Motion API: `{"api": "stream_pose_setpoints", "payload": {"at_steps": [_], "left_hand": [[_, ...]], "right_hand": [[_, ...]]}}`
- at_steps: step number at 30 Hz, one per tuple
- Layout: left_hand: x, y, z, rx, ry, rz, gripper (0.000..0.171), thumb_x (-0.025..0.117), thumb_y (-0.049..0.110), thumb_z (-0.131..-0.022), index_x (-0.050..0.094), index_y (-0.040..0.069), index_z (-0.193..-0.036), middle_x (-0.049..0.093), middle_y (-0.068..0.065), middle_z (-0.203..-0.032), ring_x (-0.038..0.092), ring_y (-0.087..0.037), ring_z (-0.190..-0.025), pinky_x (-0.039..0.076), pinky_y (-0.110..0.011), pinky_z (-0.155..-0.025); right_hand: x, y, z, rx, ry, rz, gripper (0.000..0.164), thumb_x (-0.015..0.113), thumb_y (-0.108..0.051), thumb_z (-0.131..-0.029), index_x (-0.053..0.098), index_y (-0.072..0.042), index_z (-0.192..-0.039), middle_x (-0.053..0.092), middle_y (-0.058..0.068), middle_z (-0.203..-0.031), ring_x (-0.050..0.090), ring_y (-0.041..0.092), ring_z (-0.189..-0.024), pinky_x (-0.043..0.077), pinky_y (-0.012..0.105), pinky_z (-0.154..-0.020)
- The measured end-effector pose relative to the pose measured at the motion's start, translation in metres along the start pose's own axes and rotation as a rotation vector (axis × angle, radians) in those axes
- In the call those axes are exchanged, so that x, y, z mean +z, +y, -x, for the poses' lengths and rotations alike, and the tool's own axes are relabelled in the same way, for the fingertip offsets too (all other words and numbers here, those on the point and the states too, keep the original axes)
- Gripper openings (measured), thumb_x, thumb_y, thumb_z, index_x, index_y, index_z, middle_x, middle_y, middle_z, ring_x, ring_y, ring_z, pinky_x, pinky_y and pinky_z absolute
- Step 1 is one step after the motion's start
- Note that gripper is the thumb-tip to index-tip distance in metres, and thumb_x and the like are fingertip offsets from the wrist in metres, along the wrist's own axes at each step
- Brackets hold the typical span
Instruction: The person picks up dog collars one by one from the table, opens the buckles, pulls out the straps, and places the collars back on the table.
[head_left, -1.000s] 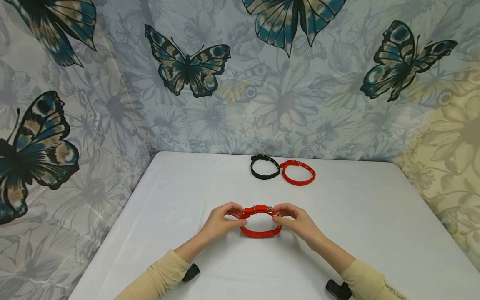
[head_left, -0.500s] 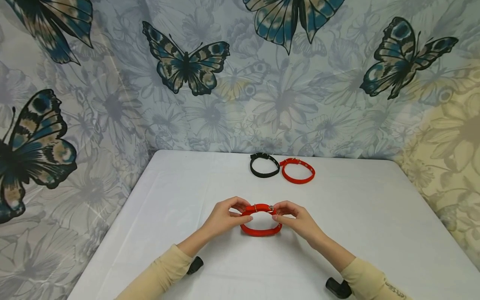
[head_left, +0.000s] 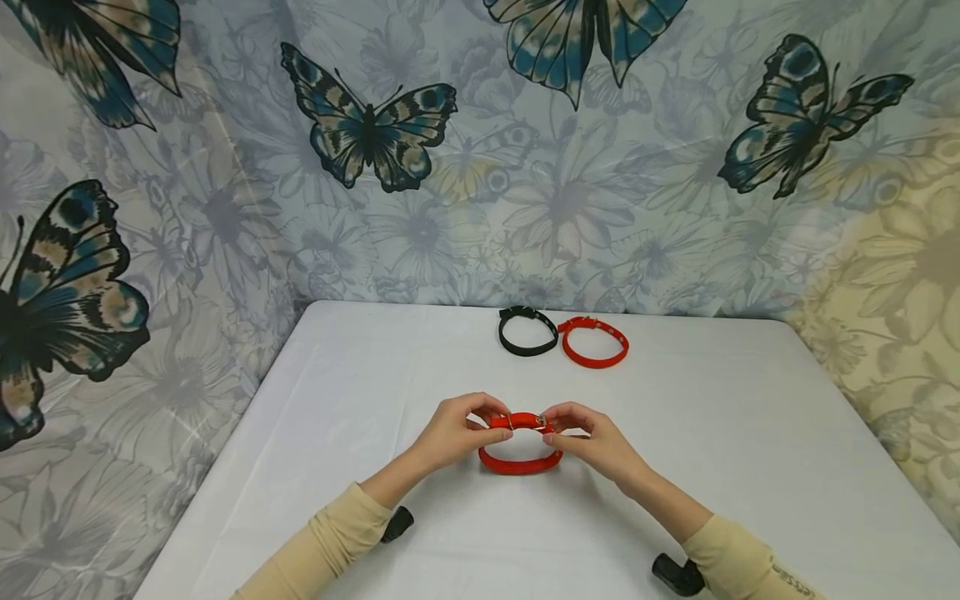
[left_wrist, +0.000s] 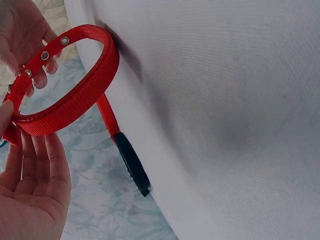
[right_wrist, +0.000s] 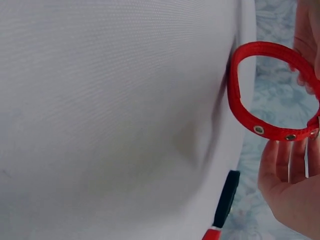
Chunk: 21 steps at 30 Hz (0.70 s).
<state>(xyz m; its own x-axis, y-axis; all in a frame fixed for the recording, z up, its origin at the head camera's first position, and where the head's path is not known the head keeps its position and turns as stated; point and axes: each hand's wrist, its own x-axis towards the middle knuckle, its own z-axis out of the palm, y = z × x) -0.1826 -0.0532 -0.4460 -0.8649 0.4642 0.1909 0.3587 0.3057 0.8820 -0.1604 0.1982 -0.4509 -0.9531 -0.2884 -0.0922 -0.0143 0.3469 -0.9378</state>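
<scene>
A red collar with a metal buckle and ring stands on its lower edge at the table's middle, held by both hands. My left hand pinches the back of the loop near the metal ring, thumb in front. On the other side of the buckle, my right hand pinches the band between thumb and fingers. Metal eyelets along the strap of the red collar show in the left wrist view. In the right wrist view, the fingers of my right hand lie behind the collar, its buckle partly cut off.
Farther back on the white table lie a black collar and a second red collar, side by side. Dark wrist devices show under both sleeves. A butterfly-patterned cloth hangs behind the table.
My left hand has shifted right along the back of the collar, from its left side to the metal ring. The right hand and the collar have barely moved.
</scene>
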Motion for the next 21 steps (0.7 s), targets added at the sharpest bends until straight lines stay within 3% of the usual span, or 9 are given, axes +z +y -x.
{"api": "stream_pose_setpoints", "payload": {"at_steps": [7,12,21], "left_hand": [[0.001,0.003,0.002,0.043,-0.019,-0.023,0.021,0.078,0.020,-0.085,0.070,0.013,-0.103,0.067,0.007,-0.089,0.062,-0.011,-0.084,0.055,-0.026,-0.073],[0.003,0.001,0.003,0.098,-0.023,-0.049,0.021,0.077,0.019,-0.085,0.070,0.014,-0.104,0.067,0.007,-0.092,0.062,-0.009,-0.084,0.055,-0.026,-0.073],[0.005,0.003,0.006,0.134,-0.018,-0.086,0.024,0.078,0.020,-0.084,0.070,0.014,-0.106,0.066,0.010,-0.096,0.061,-0.006,-0.086,0.054,-0.024,-0.074]], "right_hand": [[0.001,-0.010,-0.002,-0.108,-0.011,0.020,0.035,0.074,-0.028,-0.088,0.065,-0.013,-0.118,0.065,0.002,-0.112,0.058,0.025,-0.106,0.050,0.032,-0.092],[0.006,-0.017,-0.004,-0.208,-0.021,0.103,0.029,0.075,-0.030,-0.087,0.068,-0.018,-0.112,0.066,-0.003,-0.108,0.059,0.022,-0.101,0.052,0.033,-0.089],[0.011,-0.019,-0.002,-0.255,0.007,0.174,0.022,0.076,-0.031,-0.086,0.068,-0.023,-0.105,0.066,-0.009,-0.102,0.060,0.014,-0.098,0.052,0.032,-0.088]]}}
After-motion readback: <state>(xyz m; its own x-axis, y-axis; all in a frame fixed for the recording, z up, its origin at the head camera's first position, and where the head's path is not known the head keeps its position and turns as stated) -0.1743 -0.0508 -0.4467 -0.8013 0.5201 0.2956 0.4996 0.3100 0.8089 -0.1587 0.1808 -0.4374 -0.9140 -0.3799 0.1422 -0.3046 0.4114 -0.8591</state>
